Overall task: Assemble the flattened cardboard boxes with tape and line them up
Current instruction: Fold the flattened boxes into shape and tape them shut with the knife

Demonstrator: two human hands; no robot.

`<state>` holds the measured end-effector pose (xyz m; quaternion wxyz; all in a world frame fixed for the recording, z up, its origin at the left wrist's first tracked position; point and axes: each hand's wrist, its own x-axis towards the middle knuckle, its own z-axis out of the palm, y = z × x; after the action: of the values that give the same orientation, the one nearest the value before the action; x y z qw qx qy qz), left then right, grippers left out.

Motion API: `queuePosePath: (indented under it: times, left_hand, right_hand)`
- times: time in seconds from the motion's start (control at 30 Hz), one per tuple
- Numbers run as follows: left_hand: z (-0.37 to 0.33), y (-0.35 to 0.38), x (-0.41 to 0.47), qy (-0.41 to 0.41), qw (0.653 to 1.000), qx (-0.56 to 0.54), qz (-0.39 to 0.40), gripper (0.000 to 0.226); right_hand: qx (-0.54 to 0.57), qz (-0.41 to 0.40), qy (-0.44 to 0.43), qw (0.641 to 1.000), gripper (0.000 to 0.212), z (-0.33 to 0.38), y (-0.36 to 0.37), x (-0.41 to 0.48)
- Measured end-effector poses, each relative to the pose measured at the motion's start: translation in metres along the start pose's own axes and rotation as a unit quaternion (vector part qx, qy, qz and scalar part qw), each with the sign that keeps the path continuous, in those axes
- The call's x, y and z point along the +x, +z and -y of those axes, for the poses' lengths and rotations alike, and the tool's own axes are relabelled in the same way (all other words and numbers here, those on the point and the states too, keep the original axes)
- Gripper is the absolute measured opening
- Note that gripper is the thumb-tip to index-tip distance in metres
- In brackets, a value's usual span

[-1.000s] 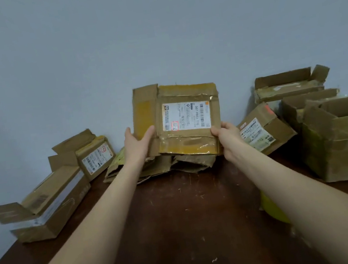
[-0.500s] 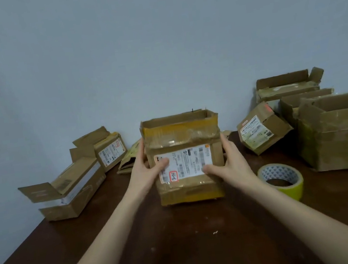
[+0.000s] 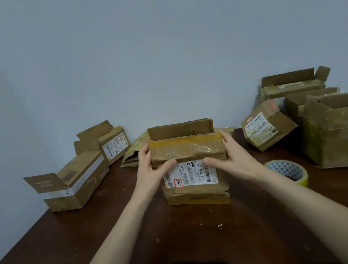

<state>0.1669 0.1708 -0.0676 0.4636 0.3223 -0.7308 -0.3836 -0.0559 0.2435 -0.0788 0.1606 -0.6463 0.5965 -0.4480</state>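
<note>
Well, from the head view the box (image 3: 188, 152) stands upright on the dark table (image 3: 138, 237), about mid-table and a little back from the near edge, its top flaps up and open and its front banded with yellowish tape. A white label (image 3: 190, 175) with a red-framed mark sits on that front. The left hand (image 3: 152, 172) grips the box's left side, thumb laid across the front above the label, fingers curled round the left edge. The right hand (image 3: 234, 159) grips the right side the same way, thumb on the front, fingers wrapped over the upper right corner. Just right of the box, close behind the right wrist, lies a roll of tape (image 3: 290, 171), flat on the table. Behind the box, to its left, flat cardboard (image 3: 131, 158) lies in a low heap against the wall (image 3: 158, 55). Farther left of the box sits a long box (image 3: 75, 187) with an open flap, and behind that a small box (image 3: 113, 147) with a label. Right of the box a tilted box (image 3: 267, 128) rests on one edge; beyond it stands a big box (image 3: 345, 134), open on top, and behind those a stack (image 3: 294, 86) of open boxes by the wall.
</note>
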Motion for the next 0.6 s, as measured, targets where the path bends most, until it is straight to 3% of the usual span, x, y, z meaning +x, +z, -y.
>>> queuePosePath:
  times: [0.07, 0.17, 0.2, 0.33, 0.43, 0.5, 0.57, 0.6]
  left_hand:
    - [-0.002, 0.001, 0.005, -0.009, 1.0, -0.015, -0.009, 0.041]
    - [-0.003, 0.002, 0.009, -0.031, 0.998, -0.019, -0.044, 0.061]
    - [-0.003, 0.001, 0.009, -0.043, 0.997, -0.029, -0.057, 0.071]
    - [-0.01, -0.004, 0.01, -0.047, 0.996, -0.041, -0.055, 0.105]
    - [-0.009, -0.013, 0.01, -0.015, 1.0, -0.006, -0.023, 0.079]
    - [-0.002, -0.02, 0.012, -0.004, 1.0, 0.025, 0.003, 0.049]
    - [0.004, -0.024, 0.016, -0.008, 0.998, 0.056, 0.013, 0.037]
    - [0.005, -0.024, 0.016, -0.01, 0.998, 0.065, 0.019, 0.036]
  right_hand:
    - [0.01, 0.022, 0.003, 1.0, 0.075, 0.002, -0.005, 0.003]
    - [0.075, 0.02, -0.003, 0.997, 0.049, 0.009, -0.008, 0.003]
    - [0.102, 0.003, 0.006, 0.995, 0.051, 0.009, -0.008, 0.004]
    - [0.131, -0.041, 0.045, 0.989, 0.093, 0.011, -0.01, 0.013]
    - [0.086, -0.004, 0.032, 0.996, 0.102, 0.017, -0.014, 0.023]
    - [0.045, 0.018, 0.015, 0.999, 0.076, 0.019, -0.013, 0.027]
    - [0.02, 0.026, 0.008, 0.999, 0.052, 0.02, -0.008, 0.027]
    - [-0.008, 0.033, -0.003, 0.999, 0.051, 0.02, -0.007, 0.028]
